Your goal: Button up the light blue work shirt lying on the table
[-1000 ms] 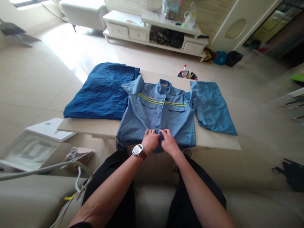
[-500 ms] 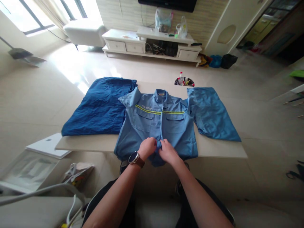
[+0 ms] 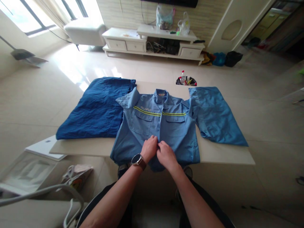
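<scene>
A light blue work shirt [image 3: 142, 139] lies front side up, its collar away from me and its lower edge hanging over the near side of the table [image 3: 228, 155]. Yellow stripes cross its chest above two flap pockets. On the front placket, below the pockets, my left hand [image 3: 150, 148] is closed on the cloth, a watch on its wrist. Right beside it my right hand [image 3: 165, 154] pinches the placket too, the fingertips of both nearly touching. Any button between them is hidden by the fingers.
Dark blue folded cloth [image 3: 95, 109] lies on the table's left, a lighter blue folded garment [image 3: 217, 115] on its right. Behind the table stands a bin [image 3: 186, 81] holding a bottle. A white cabinet [image 3: 116, 45] lines the wall. Left of me is a clear box [image 3: 30, 169].
My hands have drawn closer together on the placket, the left fingers now reaching forward and covering the spot where a button showed. The camera view has shifted slightly.
</scene>
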The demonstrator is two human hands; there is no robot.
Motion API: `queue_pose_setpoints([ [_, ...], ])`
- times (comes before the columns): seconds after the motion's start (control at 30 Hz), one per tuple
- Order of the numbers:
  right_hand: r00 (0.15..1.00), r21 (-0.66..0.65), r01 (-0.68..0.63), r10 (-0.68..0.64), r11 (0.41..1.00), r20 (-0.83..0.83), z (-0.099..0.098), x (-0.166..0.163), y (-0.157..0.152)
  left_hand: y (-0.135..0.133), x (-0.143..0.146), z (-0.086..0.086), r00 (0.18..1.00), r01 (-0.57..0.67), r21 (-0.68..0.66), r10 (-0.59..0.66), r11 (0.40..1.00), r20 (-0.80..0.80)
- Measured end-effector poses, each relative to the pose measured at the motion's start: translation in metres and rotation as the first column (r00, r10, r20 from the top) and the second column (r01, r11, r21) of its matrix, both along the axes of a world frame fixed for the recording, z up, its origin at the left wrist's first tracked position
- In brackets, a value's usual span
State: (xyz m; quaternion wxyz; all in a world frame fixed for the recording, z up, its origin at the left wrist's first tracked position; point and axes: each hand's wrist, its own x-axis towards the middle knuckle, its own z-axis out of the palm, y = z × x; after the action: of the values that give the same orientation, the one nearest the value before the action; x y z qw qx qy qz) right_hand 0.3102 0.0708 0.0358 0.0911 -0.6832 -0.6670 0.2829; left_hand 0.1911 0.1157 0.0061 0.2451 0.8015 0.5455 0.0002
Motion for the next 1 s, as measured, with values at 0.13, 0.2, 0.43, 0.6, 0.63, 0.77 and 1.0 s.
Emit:
queue_pose_setpoints([
  [0.13, 1.000, 0.053, -0.003, 0.003, 0.999, -0.005, 0.003, 0.010, -0.005, -0.004, 0.008, -0.007, 0.995, -0.052, 0.040, 0.048, 0.998, 0.092],
  [0.2, 0.999, 0.107, 0.013, -0.010, 0.994, -0.036, 0.004, 0.017, -0.006, -0.002, 0.009, -0.008, 0.982, -0.092, 0.058, 0.080, 0.994, 0.172],
  [0.43, 0.939, 0.274, 0.221, -0.129, 0.936, -0.319, 0.010, 0.039, -0.003, 0.008, 0.003, 0.017, 0.766, -0.271, -0.161, 0.314, 0.949, 0.561],
  [0.6, 0.790, 0.200, 0.450, -0.283, 0.870, -0.544, 0.000, 0.041, 0.000, 0.008, 0.002, 0.022, 0.625, -0.277, -0.298, 0.407, 0.913, 0.666],
  [0.63, 0.751, 0.170, 0.483, -0.306, 0.859, -0.585, -0.003, 0.041, 0.001, 0.007, 0.002, 0.021, 0.593, -0.269, -0.329, 0.425, 0.905, 0.684],
  [0.77, 0.621, 0.020, 0.511, -0.353, 0.859, -0.700, -0.011, 0.038, 0.006, 0.003, -0.003, 0.018, 0.488, -0.213, -0.410, 0.461, 0.887, 0.742],
  [1.0, 0.551, -0.034, 0.485, -0.335, 0.874, -0.764, 0.004, 0.031, 0.004, 0.000, -0.009, 0.028, 0.519, -0.241, -0.321, 0.401, 0.916, 0.755],
])
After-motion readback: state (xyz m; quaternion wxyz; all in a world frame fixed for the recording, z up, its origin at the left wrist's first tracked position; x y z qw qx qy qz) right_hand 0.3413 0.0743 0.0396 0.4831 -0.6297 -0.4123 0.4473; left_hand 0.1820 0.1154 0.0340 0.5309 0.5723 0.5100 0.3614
